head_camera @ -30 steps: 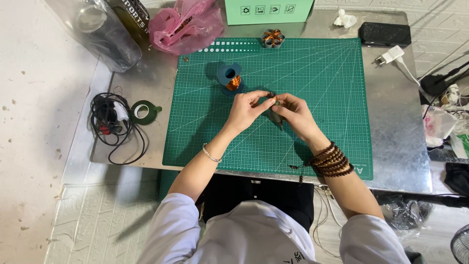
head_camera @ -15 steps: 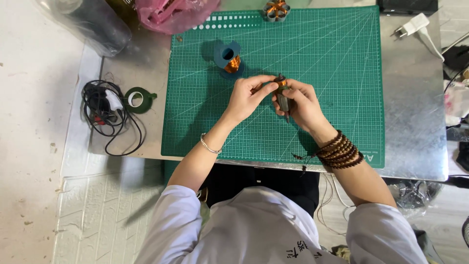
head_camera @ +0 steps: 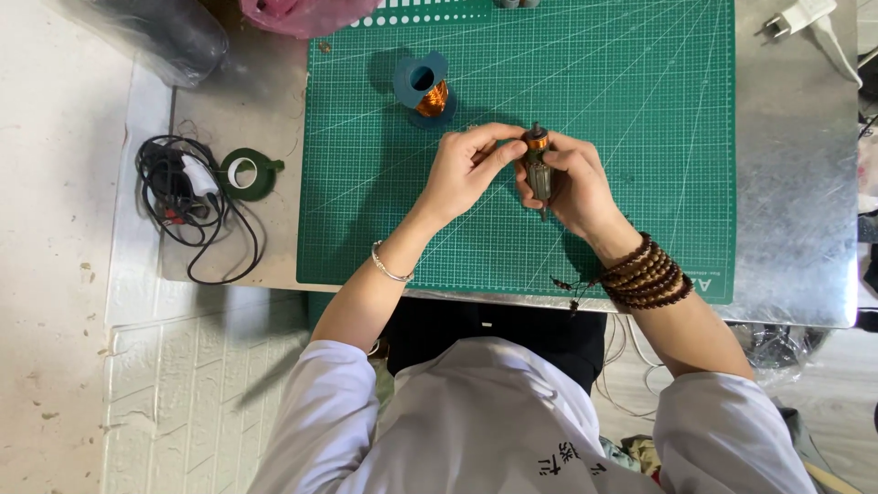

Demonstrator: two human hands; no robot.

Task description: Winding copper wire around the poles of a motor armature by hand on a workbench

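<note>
Over the mat: I see both hands raised together above the middle of the green cutting mat [head_camera: 640, 119], which covers most of the metal table [head_camera: 796, 183].
Held piece: a small dark rotor with a copper winding [head_camera: 537, 165] stands roughly upright between the hands, its copper end at the top.
Right hand [head_camera: 576, 187]: fingers closed around the lower body of the rotor, I judge to steady it while the upper end is worked.
Left hand [head_camera: 462, 169]: thumb and forefinger narrowed to a pinch touching the copper end; whether a strand of wire sits in that pinch is too fine for me to tell.
Wire spool [head_camera: 425, 87]: a blue spool of copper wire lies on the mat just beyond the left hand, near enough, in my judgement, to feed from.
Left margin: a green tape roll [head_camera: 245, 174] and a black cable bundle [head_camera: 178, 197] lie on bare metal, well apart from the hands.
Near edge: the forearms cross the table's front edge; a beaded bracelet [head_camera: 647, 273] on the right wrist sits at the mat border.
Open room: bare mat lies right of the hands and toward the far edge.
</note>
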